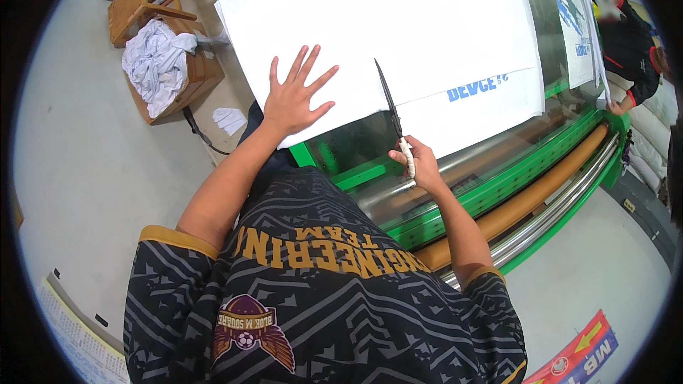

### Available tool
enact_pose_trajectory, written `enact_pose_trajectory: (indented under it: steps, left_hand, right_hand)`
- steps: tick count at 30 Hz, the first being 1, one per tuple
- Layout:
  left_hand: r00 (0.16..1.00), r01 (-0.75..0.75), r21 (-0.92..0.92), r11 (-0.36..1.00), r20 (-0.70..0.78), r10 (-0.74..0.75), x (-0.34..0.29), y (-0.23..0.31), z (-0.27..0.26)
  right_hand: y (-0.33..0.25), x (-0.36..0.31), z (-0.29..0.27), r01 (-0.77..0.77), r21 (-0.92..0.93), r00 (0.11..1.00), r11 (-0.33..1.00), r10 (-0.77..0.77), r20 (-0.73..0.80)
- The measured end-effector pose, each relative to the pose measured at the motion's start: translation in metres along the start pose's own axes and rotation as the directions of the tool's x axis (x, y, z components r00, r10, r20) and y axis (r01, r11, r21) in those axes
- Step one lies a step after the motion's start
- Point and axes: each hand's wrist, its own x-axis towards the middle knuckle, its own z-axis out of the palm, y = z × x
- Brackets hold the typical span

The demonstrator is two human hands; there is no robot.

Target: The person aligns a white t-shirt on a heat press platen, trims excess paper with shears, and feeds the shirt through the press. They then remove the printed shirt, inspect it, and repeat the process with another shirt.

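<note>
A large white sheet (384, 14) lies over the bed of a green-framed machine. Flat on its left part rests my left hand (293, 99), fingers spread, holding nothing. My right hand (421, 165) is closed around the wrapped white handle of a pair of scissors (390, 99). The dark blades point away from me and lie at the sheet's near edge, by a cut line. To their right, another white sheet (455, 117) with blue print shows beneath the upper one. Whether the blades are apart is hard to make out.
Along the machine's near side run a brown roller (512, 210) and metal bars. At far left, a wooden stool (146, 7) stands by a cardboard box (203, 71) of white cloth (155, 57). A co-worker in a black shirt (629, 50) stands at far right, one hand at the machine.
</note>
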Motion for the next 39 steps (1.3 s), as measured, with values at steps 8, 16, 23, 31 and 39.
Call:
enact_pose_trajectory:
  steps: [8, 16, 23, 31, 39]
  left_hand:
    - [1.000, 0.021, 0.013, 1.000, 0.011, -0.021, -0.001, 0.000, 0.001]
    - [1.000, 0.003, 0.006, 1.000, -0.022, -0.003, -0.002, 0.000, 0.000]
    - [1.000, 0.013, 0.014, 1.000, -0.015, -0.013, -0.003, 0.000, 0.001]
    - [0.999, 0.003, -0.008, 1.000, -0.046, -0.004, -0.003, 0.000, 0.001]
    - [0.999, 0.009, -0.004, 1.000, -0.031, -0.009, -0.003, 0.000, 0.000]
  right_hand:
    - [-0.033, 0.010, -0.010, 0.059, 0.025, 0.998, 0.998, -0.059, 0.014]
    - [-0.039, 0.039, 0.001, 0.125, -0.070, 0.989, 0.990, -0.130, -0.064]
    - [-0.051, 0.035, -0.005, 0.061, -0.163, 0.998, 0.985, -0.065, -0.015]
    - [-0.068, 0.050, -0.014, 0.168, -0.042, 0.986, 0.985, -0.168, -0.005]
    - [-0.099, 0.070, -0.008, 0.129, -0.011, 0.992, 0.992, -0.130, -0.008]
